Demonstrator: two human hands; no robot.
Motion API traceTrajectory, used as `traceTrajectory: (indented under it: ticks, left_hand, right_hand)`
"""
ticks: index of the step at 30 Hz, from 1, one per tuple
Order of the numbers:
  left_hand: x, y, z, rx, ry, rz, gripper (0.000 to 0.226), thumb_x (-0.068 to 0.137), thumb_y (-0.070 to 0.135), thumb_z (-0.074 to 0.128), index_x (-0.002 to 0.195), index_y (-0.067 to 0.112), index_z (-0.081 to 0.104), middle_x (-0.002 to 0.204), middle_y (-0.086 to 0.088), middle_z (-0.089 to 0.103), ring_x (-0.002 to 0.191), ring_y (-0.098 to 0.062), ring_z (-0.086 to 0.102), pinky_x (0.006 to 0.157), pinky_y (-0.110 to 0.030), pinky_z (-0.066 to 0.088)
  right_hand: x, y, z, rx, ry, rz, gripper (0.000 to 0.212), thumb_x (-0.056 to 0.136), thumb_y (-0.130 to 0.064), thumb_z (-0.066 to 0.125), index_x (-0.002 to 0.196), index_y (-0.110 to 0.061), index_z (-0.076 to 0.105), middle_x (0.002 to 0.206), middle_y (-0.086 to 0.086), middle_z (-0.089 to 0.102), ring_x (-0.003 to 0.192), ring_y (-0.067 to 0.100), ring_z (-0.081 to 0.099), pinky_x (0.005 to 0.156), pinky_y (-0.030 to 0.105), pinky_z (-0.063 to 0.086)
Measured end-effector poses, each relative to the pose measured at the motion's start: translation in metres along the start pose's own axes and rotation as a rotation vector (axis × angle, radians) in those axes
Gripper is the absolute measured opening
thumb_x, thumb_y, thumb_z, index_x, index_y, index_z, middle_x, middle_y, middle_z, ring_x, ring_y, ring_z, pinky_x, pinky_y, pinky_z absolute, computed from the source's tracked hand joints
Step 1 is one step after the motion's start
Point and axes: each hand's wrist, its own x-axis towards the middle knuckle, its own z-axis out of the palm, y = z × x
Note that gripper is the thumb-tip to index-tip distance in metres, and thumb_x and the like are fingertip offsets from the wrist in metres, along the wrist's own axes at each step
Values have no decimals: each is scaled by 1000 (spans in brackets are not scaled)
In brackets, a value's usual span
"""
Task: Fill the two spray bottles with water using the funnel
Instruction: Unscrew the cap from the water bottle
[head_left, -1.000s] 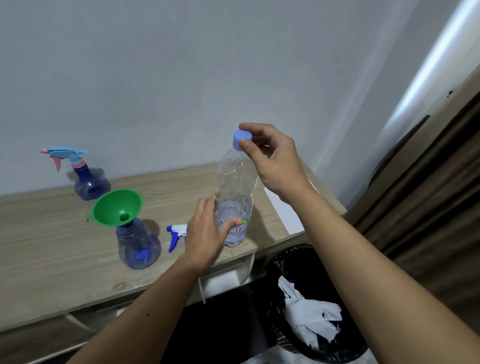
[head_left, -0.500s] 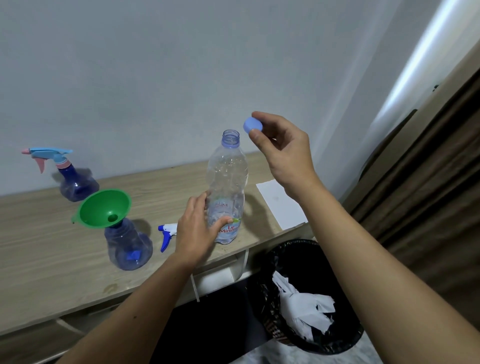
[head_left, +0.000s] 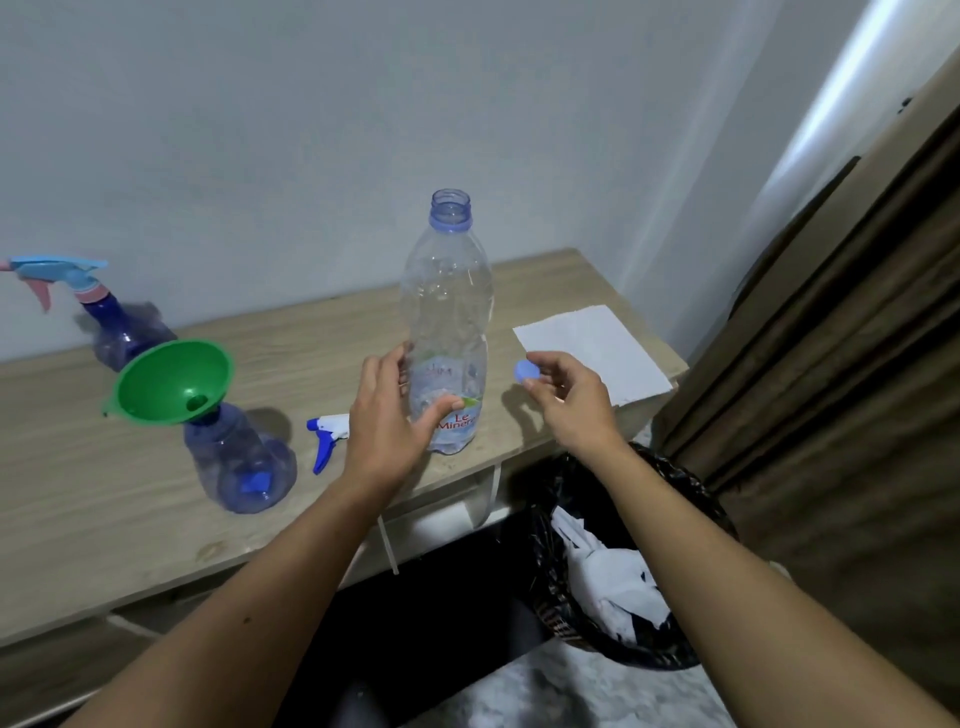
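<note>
A clear plastic water bottle (head_left: 447, 312) stands uncapped near the front edge of the wooden table (head_left: 78, 493). My left hand (head_left: 384, 421) curls around its lower part, thumb on the label. My right hand (head_left: 566, 405) pinches the blue cap (head_left: 524, 371) just right of the bottle, low over the table. A green funnel (head_left: 171, 382) sits tilted in the neck of a clear blue spray bottle (head_left: 239, 462) at the left. That bottle's white and blue spray head (head_left: 324, 436) lies on the table beside it. A second spray bottle (head_left: 119, 327), with its head on, stands by the wall.
A white sheet of paper (head_left: 592, 343) lies on the table's right end. A black bin (head_left: 675, 519) holding crumpled paper stands on the floor below that end. Brown curtains hang at the right. A pale wall backs the table.
My right hand took the cap off the water bottle, lifted it, then brought it down to the right of the bottle. My left hand stayed on the bottle.
</note>
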Motion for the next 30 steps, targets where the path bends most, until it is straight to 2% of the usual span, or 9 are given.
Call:
traceTrajectory:
  ticks: [4, 6, 9, 12, 15, 20, 27, 29, 30]
  left_hand:
    - [1, -3, 1, -20, -5, 18, 91, 81, 51, 88, 156, 20, 46, 137, 2, 52, 127, -15, 61, 111, -46, 56]
    - [0, -3, 1, -33, 16, 40, 88, 82, 46, 90, 154, 16, 49, 135, 2, 53, 123, -13, 62, 109, -39, 56]
    - [1, -3, 2, -47, 36, 72, 85, 82, 38, 93, 152, 12, 52, 132, 6, 51, 117, -5, 61, 105, -26, 54]
    - [1, -5, 3, -49, 41, 89, 84, 82, 35, 94, 151, 10, 52, 131, 6, 51, 115, 0, 58, 103, -21, 53]
    - [0, -6, 2, -53, 37, 102, 84, 83, 36, 93, 151, 9, 51, 131, 4, 51, 115, -8, 62, 103, -25, 55]
    - [-2, -4, 1, -47, 18, 88, 85, 84, 39, 91, 152, 10, 49, 132, 4, 50, 119, -14, 63, 105, -34, 57]
    - [-3, -3, 2, -69, 15, 38, 90, 82, 42, 91, 156, 15, 46, 134, 4, 49, 123, -16, 63, 108, -42, 57]
    - [-4, -2, 2, -74, 7, 21, 91, 82, 43, 90, 157, 18, 45, 135, 4, 49, 124, -16, 63, 109, -43, 57]
    - [-5, 0, 1, -79, 5, 17, 91, 82, 43, 90, 158, 20, 44, 136, 4, 49, 125, -16, 62, 109, -44, 57]
  right_hand:
    - [-7, 40, 17, -121, -40, 71, 31, 94, -15, 77, 124, -14, 72, 118, 0, 72, 102, 11, 67, 97, 23, 53]
    - [-11, 53, 26, -150, -42, 65, 30, 92, -15, 79, 121, -14, 72, 118, 2, 70, 103, 13, 66, 97, 27, 54]
    - [-12, 62, 35, -214, -41, 13, 30, 91, -13, 79, 120, -11, 73, 115, 0, 66, 107, 17, 64, 94, 20, 48]
    - [-10, 66, 38, -271, -37, -26, 30, 91, -13, 79, 121, -13, 73, 119, 3, 67, 113, 22, 61, 101, 30, 50]
    - [-14, 69, 38, -338, -35, -87, 32, 93, -12, 77, 124, -14, 71, 121, 2, 65, 113, 20, 58, 100, 33, 50]
    - [-16, 68, 34, -318, -54, -70, 42, 92, -10, 77, 132, -14, 65, 126, 1, 63, 113, 15, 61, 98, 24, 49]
    - [-20, 50, 27, -240, -56, -25, 46, 92, -7, 77, 135, -13, 63, 128, -1, 59, 103, -7, 59, 90, -1, 42]
    - [-22, 41, 26, -245, -41, -66, 45, 94, -7, 75, 136, -14, 62, 131, 0, 59, 105, -7, 58, 98, 4, 43]
    - [-23, 36, 26, -248, -31, -92, 44, 94, -8, 74, 136, -15, 63, 130, -1, 59, 109, 0, 59, 105, 15, 46]
